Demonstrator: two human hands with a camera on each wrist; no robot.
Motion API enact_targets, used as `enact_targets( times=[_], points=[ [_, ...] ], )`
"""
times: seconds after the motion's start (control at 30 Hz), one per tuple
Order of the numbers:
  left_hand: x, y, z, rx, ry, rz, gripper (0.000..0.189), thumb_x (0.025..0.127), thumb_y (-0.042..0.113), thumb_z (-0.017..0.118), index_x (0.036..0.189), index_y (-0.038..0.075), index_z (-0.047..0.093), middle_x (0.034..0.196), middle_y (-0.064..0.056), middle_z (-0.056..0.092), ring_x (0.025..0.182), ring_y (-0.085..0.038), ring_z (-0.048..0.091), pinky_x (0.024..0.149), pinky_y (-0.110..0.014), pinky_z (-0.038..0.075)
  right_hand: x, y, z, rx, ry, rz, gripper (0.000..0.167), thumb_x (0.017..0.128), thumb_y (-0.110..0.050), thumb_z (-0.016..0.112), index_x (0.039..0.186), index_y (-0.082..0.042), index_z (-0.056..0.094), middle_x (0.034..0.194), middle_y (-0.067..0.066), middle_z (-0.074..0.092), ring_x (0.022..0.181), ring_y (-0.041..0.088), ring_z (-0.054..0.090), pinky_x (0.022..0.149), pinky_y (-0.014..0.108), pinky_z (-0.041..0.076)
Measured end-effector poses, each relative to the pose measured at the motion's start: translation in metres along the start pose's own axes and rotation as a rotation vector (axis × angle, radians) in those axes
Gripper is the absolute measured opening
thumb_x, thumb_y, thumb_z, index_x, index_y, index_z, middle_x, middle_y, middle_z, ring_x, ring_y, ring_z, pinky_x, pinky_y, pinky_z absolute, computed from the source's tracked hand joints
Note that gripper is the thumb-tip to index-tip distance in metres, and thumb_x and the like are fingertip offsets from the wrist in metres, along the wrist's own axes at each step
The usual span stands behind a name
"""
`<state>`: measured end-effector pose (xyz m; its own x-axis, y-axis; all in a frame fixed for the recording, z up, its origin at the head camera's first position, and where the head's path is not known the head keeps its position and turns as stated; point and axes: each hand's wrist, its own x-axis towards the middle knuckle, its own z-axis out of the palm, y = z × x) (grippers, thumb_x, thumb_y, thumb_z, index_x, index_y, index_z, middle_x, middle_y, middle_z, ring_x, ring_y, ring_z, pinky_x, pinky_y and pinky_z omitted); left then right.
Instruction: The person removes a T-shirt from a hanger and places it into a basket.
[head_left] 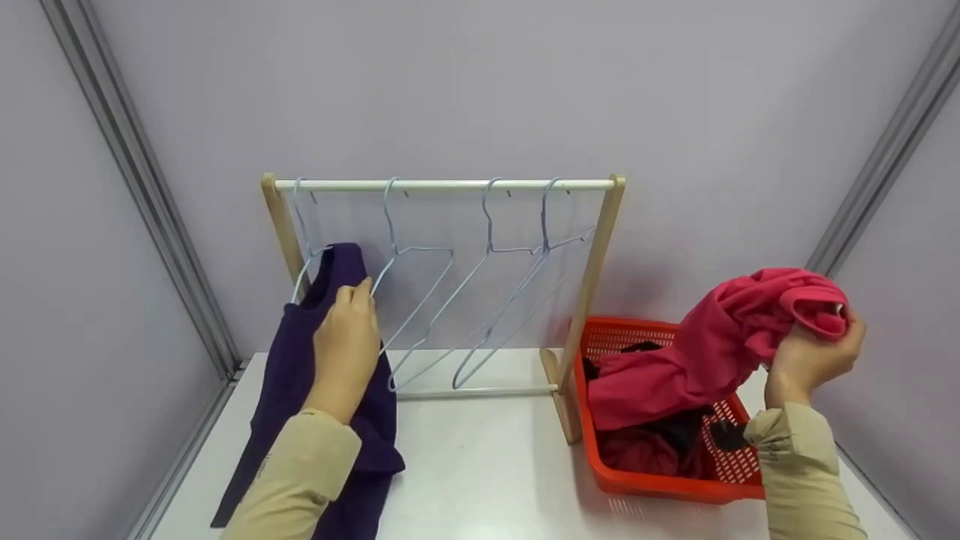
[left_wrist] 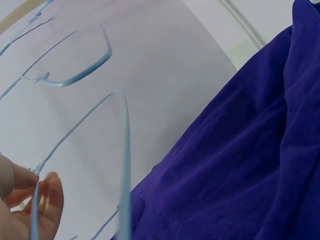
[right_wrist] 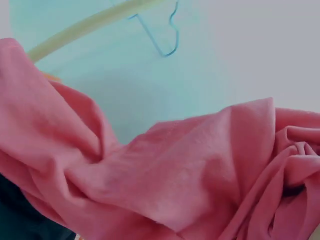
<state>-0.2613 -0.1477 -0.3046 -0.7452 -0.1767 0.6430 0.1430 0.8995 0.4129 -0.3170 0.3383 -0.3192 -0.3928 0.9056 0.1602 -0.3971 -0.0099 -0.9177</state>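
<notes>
My left hand (head_left: 346,330) pinches the near arm of a light-blue wire hanger (head_left: 427,247), the second from the left on the rail. In the left wrist view, thumb and fingertips meet at that hanger's wire (left_wrist: 34,205). Just left of the hand, a dark purple garment (head_left: 289,360) hangs from the leftmost hanger (head_left: 301,217). At the right, my right hand (head_left: 814,360) grips a bunched pinkish-red garment (head_left: 720,345), raised, with its lower end draping into the basket. This cloth fills the right wrist view, and the hand is hidden there.
A clothes rack with a white rail (head_left: 450,184) and wooden posts (head_left: 592,285) stands on the white table (head_left: 465,465). Two bare hangers hang right of centre. Beside the right post, a red plastic basket (head_left: 675,487) holds dark and reddish clothes. Grey walls enclose the table.
</notes>
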Motion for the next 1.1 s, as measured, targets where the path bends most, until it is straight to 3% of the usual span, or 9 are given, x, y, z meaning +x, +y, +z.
enact_targets(
  times=[0.13,0.23,0.4,0.5,0.57,0.77,0.97,1.1],
  points=[
    [0.001,-0.002,-0.004,0.004,-0.024,-0.013,0.034,0.098,0.014,0.051,0.127,-0.002,0.057,0.113,-0.023,0.063,0.096,-0.039,0.063,0.075,-0.050,0.054,-0.001,0.015,0.001,-0.190,-0.012,-0.109,0.028,0.090,-0.018,0.057,0.117,-0.017,0.061,0.109,-0.007,0.065,0.111,0.008,0.058,0.098,0.022,0.044],
    [0.002,-0.005,-0.010,-0.013,-0.010,-0.023,0.034,0.099,0.019,0.049,0.126,-0.001,0.058,0.114,-0.021,0.063,0.101,-0.039,0.062,0.077,-0.052,0.053,-0.008,0.032,0.002,-0.398,-0.126,-0.174,0.039,0.091,-0.022,0.053,0.129,-0.013,0.054,0.128,0.006,0.061,0.124,0.023,0.054,0.105,0.035,0.041],
    [0.009,-0.017,-0.027,-0.117,0.198,-0.035,0.029,0.099,0.014,0.047,0.115,-0.002,0.064,0.103,-0.021,0.066,0.087,-0.037,0.064,0.071,-0.049,0.053,-0.026,0.064,-0.003,-0.609,-0.429,-0.148,0.051,0.093,-0.027,0.048,0.137,-0.001,0.041,0.137,0.026,0.049,0.127,0.045,0.044,0.106,0.053,0.035],
    [0.012,-0.026,-0.036,-0.161,0.286,-0.059,0.027,0.099,0.012,0.046,0.113,-0.003,0.064,0.097,-0.021,0.065,0.083,-0.035,0.063,0.069,-0.047,0.052,-0.034,0.080,-0.008,-0.736,-0.522,-0.075,0.058,0.094,-0.033,0.044,0.140,0.001,0.034,0.139,0.031,0.043,0.126,0.050,0.040,0.105,0.058,0.033],
    [0.012,-0.031,-0.040,-0.176,0.293,-0.082,0.027,0.099,0.011,0.046,0.113,-0.004,0.064,0.097,-0.022,0.063,0.086,-0.035,0.062,0.071,-0.046,0.052,-0.037,0.089,-0.011,-0.790,-0.557,-0.049,0.061,0.094,-0.035,0.043,0.141,0.002,0.031,0.139,0.033,0.041,0.126,0.052,0.039,0.105,0.059,0.031],
    [0.011,-0.044,-0.046,-0.225,0.214,-0.194,0.028,0.099,0.009,0.045,0.116,-0.006,0.061,0.107,-0.024,0.060,0.102,-0.039,0.057,0.085,-0.048,0.048,-0.044,0.105,-0.011,-0.818,-0.671,-0.055,0.059,0.093,-0.033,0.047,0.137,0.004,0.036,0.137,0.034,0.042,0.129,0.049,0.039,0.107,0.060,0.030],
    [0.011,-0.055,-0.052,-0.248,0.013,-0.354,0.039,0.100,0.020,0.044,0.129,-0.003,0.053,0.124,-0.024,0.054,0.117,-0.039,0.049,0.097,-0.052,0.041,-0.049,0.112,-0.013,-0.946,-0.877,-0.043,0.063,0.091,-0.033,0.052,0.139,0.002,0.033,0.141,0.034,0.036,0.129,0.054,0.034,0.105,0.067,0.027],
    [0.011,-0.060,-0.056,-0.239,-0.091,-0.389,0.049,0.100,0.033,0.046,0.135,0.000,0.049,0.130,-0.021,0.052,0.122,-0.038,0.046,0.100,-0.053,0.039,-0.053,0.114,-0.017,-1.071,-1.009,-0.020,0.074,0.088,-0.035,0.054,0.145,-0.002,0.021,0.145,0.035,0.024,0.129,0.062,0.023,0.103,0.073,0.019]
  ],
)
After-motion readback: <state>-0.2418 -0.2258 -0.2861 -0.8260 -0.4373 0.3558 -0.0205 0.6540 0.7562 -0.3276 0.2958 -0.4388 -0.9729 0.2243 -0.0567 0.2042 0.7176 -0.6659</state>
